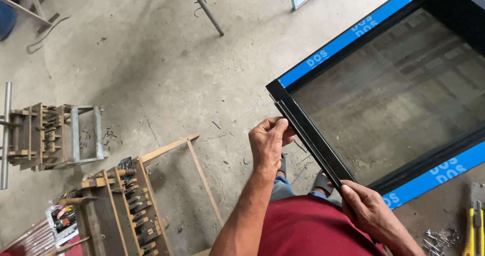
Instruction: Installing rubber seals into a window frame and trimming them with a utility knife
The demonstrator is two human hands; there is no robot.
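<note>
The person stands over a black-framed glass panel (399, 99), working a thin black strip (308, 140) along its near edge. The strip's long axis runs from about ten o'clock down to four o'clock. The left hand (268, 140) pinches the upper stretch, fingers closed on it; the right hand (366, 208) grips the lower end. A yellow utility knife (474, 228) lies at four o'clock, nearer the right hand, and wooden tool racks (124, 205) sit on the concrete floor (151, 59) at eight o'clock.

Black window frame (303, 129) with blue protective tape (348, 36), red shirt (313, 230), yellow utility knife (473, 225).
</note>
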